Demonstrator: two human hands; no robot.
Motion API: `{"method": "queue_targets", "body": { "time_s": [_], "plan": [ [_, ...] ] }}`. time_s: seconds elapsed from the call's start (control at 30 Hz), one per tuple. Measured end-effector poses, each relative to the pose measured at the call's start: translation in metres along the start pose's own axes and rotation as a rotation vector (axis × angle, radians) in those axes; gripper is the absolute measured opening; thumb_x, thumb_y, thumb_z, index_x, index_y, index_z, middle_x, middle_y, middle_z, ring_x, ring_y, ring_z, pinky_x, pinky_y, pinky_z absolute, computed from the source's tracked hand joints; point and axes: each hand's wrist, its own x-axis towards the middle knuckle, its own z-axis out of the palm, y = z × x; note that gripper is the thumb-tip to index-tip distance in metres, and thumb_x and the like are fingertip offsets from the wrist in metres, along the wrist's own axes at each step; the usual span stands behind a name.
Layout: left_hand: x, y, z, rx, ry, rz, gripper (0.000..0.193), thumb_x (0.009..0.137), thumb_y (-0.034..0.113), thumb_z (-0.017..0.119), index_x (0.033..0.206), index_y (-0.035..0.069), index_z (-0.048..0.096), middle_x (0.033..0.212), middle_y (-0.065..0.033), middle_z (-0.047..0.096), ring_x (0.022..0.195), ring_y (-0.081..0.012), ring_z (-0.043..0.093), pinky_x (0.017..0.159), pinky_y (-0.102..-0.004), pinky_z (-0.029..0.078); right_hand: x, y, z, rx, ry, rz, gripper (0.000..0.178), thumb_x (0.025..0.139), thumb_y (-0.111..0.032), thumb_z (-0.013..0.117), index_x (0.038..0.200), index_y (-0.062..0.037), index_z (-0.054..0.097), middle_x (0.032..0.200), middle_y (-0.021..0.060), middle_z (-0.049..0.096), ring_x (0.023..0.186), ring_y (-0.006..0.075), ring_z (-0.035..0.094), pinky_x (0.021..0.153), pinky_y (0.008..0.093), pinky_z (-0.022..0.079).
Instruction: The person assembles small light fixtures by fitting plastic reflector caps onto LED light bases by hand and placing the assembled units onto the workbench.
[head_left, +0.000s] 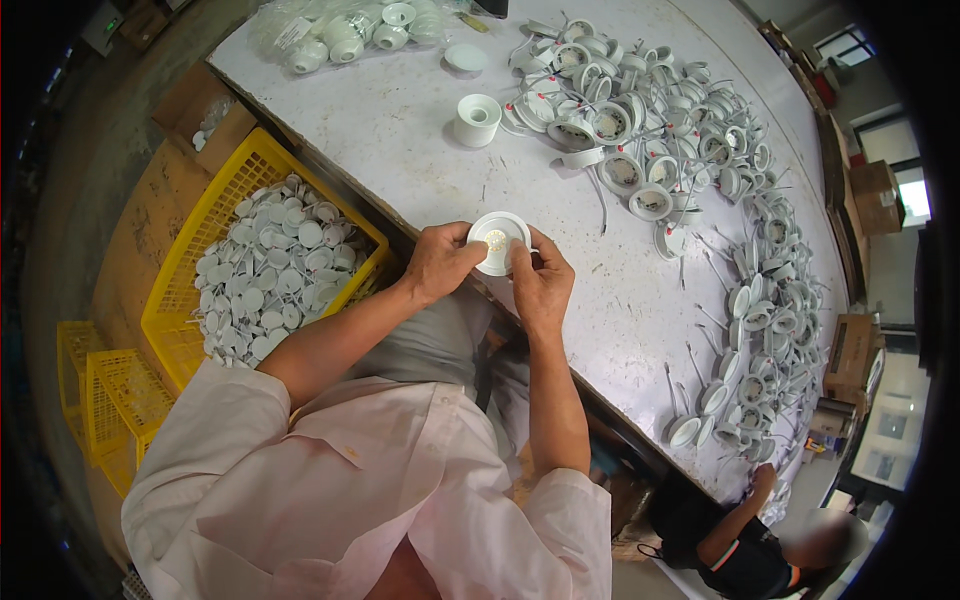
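Just past the table's near edge, both my hands hold a white round LED downlight (pixel 511 229), its open face turned up. Inside its rim sits a small round board with yellowish LED dots. My left hand (pixel 440 262) grips the left side, thumb pressed inside by the board. On the right side, my right hand (pixel 543 284) closes around the rim, its thumb also reaching into the face. The underside and the fingers beneath it are hidden. Farther up the table stand a white cylindrical cup-like part (pixel 477 121) and a flat white disc (pixel 466 58).
A long heap of white downlights with wires (pixel 690 135) runs along the table (pixel 400 150) to the right. Left of me, a yellow basket (pixel 196 215) holds many white discs. A clear bag of white fittings (pixel 340 38) lies far left. Another person (pixel 745 535) reaches in at lower right.
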Motion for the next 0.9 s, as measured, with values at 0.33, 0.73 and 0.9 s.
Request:
{"method": "queue_targets", "body": {
  "time_s": [0.33, 0.73, 0.9],
  "plan": [
    [-0.002, 0.012, -0.003, -0.261, -0.281, -0.06, 0.03, 0.086, 0.018, 0.065, 0.107, -0.003, 0.062, 0.079, -0.0025, 0.064, 0.065, -0.0048, 0.051, 0.058, -0.0202, 0.042, 0.003, 0.01, -0.01, 0.058, 0.053, 0.003, 0.024, 0.087, -0.009, 0.062, 0.108, 0.0012, 0.066, 0.071, 0.0022, 0.063, 0.058, 0.0043, 0.05, 0.054, 0.0202, 0.042],
    [0.01, 0.004, -0.001, -0.151, -0.489, -0.153, 0.026, 0.089, 0.015, 0.061, 0.109, -0.002, 0.06, 0.08, -0.003, 0.064, 0.06, -0.0034, 0.048, 0.054, -0.0181, 0.04, 0.002, -0.006, -0.048, -0.481, -0.145, -0.668, 0.072, 0.061, -0.013, 0.082, 0.125, -0.0006, 0.052, 0.127, 0.0164, 0.051, 0.103, 0.0314, 0.053, 0.084, 0.0387, 0.048],
    [0.016, 0.002, 0.026, -0.152, -0.578, -0.186, 0.021, 0.091, 0.01, 0.056, 0.108, -0.002, 0.06, 0.074, -0.0022, 0.061, 0.055, -0.004, 0.047, 0.049, -0.0186, 0.038, -0.006, -0.017, -0.07, -0.837, -0.148, -0.633, 0.071, 0.059, -0.018, 0.081, 0.122, -0.0026, 0.055, 0.125, 0.0137, 0.052, 0.098, 0.0314, 0.053, 0.084, 0.0395, 0.047]
  ]
}}
